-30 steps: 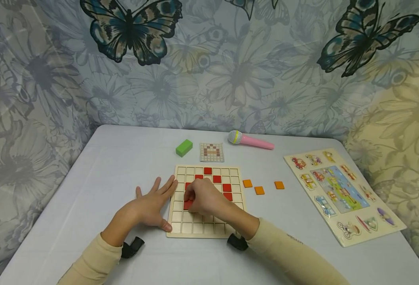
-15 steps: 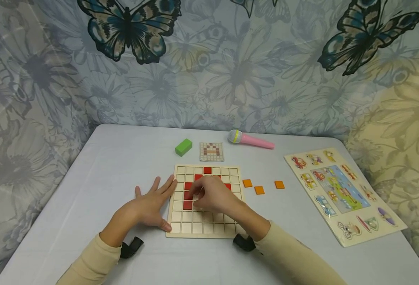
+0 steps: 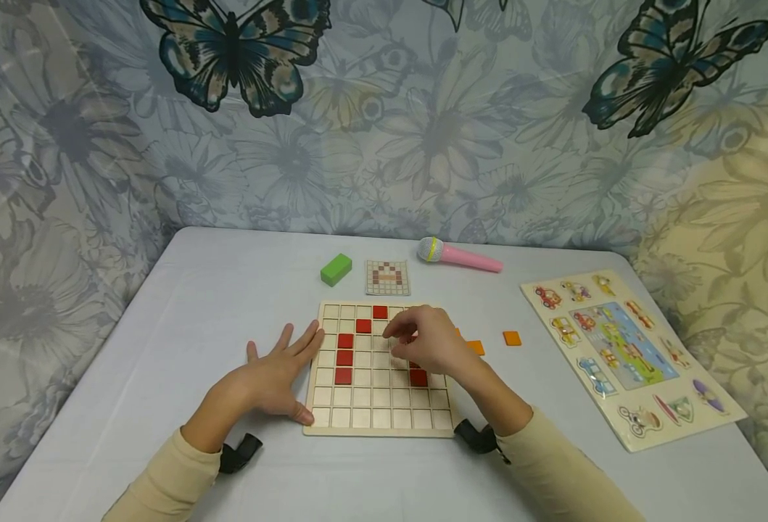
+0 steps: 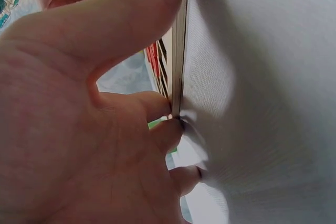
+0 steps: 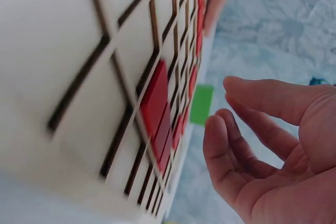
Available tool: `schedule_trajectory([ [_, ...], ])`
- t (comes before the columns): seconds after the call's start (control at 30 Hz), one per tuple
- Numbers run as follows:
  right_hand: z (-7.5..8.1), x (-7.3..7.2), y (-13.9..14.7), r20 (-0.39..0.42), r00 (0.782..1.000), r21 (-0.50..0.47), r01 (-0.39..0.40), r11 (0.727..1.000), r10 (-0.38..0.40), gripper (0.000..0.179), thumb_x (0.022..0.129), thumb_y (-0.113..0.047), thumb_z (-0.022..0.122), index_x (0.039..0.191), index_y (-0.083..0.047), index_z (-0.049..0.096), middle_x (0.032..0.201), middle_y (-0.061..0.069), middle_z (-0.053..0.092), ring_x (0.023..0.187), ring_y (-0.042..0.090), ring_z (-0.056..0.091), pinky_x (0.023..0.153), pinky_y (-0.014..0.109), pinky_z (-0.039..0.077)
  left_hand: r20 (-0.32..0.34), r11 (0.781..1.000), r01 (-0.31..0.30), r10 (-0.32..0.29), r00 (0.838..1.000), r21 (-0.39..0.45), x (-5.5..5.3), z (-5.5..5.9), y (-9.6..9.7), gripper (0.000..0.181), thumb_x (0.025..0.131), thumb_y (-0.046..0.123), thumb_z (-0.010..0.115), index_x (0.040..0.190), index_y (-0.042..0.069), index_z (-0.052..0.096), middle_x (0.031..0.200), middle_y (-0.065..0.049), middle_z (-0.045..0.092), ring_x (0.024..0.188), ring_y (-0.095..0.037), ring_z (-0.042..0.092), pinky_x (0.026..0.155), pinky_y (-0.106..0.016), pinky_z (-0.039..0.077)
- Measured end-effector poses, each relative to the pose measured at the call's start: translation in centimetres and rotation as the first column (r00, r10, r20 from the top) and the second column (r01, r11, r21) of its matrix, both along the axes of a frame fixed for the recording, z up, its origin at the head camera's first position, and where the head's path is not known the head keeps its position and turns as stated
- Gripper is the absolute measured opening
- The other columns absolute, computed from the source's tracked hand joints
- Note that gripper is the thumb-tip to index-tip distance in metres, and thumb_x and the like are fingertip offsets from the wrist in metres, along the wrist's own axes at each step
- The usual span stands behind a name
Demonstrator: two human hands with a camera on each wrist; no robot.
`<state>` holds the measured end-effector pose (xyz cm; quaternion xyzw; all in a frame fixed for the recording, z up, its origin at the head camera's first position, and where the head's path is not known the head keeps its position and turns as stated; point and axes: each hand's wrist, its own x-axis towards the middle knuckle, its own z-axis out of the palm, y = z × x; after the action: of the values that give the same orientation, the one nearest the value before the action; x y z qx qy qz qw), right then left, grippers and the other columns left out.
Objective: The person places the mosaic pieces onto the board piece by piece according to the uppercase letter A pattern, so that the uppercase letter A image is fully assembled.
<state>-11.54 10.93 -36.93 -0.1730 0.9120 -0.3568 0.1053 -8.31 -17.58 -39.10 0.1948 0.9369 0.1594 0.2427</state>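
Observation:
A wooden grid board (image 3: 372,399) lies on the white table, with red square tiles (image 3: 344,357) in several of its cells. My left hand (image 3: 278,380) rests at the board's left edge with fingers spread, thumb and fingertips touching the rim. Over the board's right half hovers my right hand (image 3: 429,341), hiding some cells and tiles there. In the right wrist view, the right hand's fingers (image 5: 215,150) are loosely bent, with a gap between thumb and fingertips and nothing held. Orange square tiles (image 3: 512,338) lie to the right of the board, partly behind that hand.
Behind the board are a green block (image 3: 336,270), a small pattern card (image 3: 387,278) and a pink toy microphone (image 3: 468,259). A picture puzzle board (image 3: 632,362) lies at the right. Butterfly-patterned fabric (image 3: 436,145) hangs behind the table.
My right hand has moved right and slightly up, away from the left column of red tiles, uncovering that column and a red tile at lower right. The left hand has stayed in place.

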Motion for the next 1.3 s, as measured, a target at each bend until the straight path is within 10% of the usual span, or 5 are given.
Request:
schedule_trajectory([
  [0.63, 0.0, -1.9, 6.7, -0.004, 0.991, 0.068, 0.133, 0.989, -0.133, 0.025, 0.081, -0.002, 0.075, 0.104, -0.009, 0.080, 0.105, 0.013, 0.075, 0.100, 0.030, 0.068, 0.062, 0.032, 0.053, 0.008, 1.000, 0.019, -0.019, 1.000, -0.010, 0.1, 0.1, -0.1, 0.135, 0.067, 0.053, 0.095, 0.168, 0.012, 0.016, 0.178, -0.005, 0.002, 0.161, -0.046, 0.000, 0.105, -0.091, 0.003],
  [1.3, -1.2, -2.8, 8.9, 0.053, 0.985, 0.129, 0.158, 0.979, -0.166, 0.028, 0.079, 0.003, 0.078, 0.103, -0.009, 0.081, 0.103, 0.009, 0.076, 0.097, 0.028, 0.066, 0.078, 0.036, 0.052, 0.013, 1.000, 0.016, -0.016, 1.000, -0.007, 0.1, 0.2, 0.1, 0.136, 0.066, 0.053, 0.095, 0.169, 0.013, 0.015, 0.178, -0.004, 0.000, 0.161, -0.047, -0.001, 0.104, -0.092, 0.002],
])
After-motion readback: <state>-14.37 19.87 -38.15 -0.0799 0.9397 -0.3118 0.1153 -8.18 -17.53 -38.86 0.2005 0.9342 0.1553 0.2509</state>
